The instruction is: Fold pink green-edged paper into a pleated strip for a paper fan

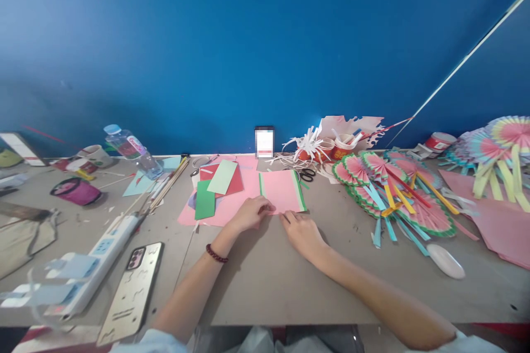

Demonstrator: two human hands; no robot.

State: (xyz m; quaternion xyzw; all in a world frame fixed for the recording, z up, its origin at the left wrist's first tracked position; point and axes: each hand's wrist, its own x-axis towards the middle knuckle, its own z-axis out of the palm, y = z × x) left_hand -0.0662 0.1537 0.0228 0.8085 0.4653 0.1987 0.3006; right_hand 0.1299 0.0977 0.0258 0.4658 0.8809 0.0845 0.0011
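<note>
A pink sheet of paper with green strips along its left and right sides lies flat on the table before me. My left hand is closed on its near left corner, fingers bent and pinched together; a dark bead bracelet is on that wrist. My right hand grips the near edge just beside it, fingertips on the paper and thumb largely hidden. Left of the sheet, a green card, a pale green card and a red piece lie on larger pink paper.
Black scissors lie just beyond the sheet. Pleated paper fans and a white oval object are at right. A phone, power strip and tilted water bottle are at left. A screen leans against the blue wall.
</note>
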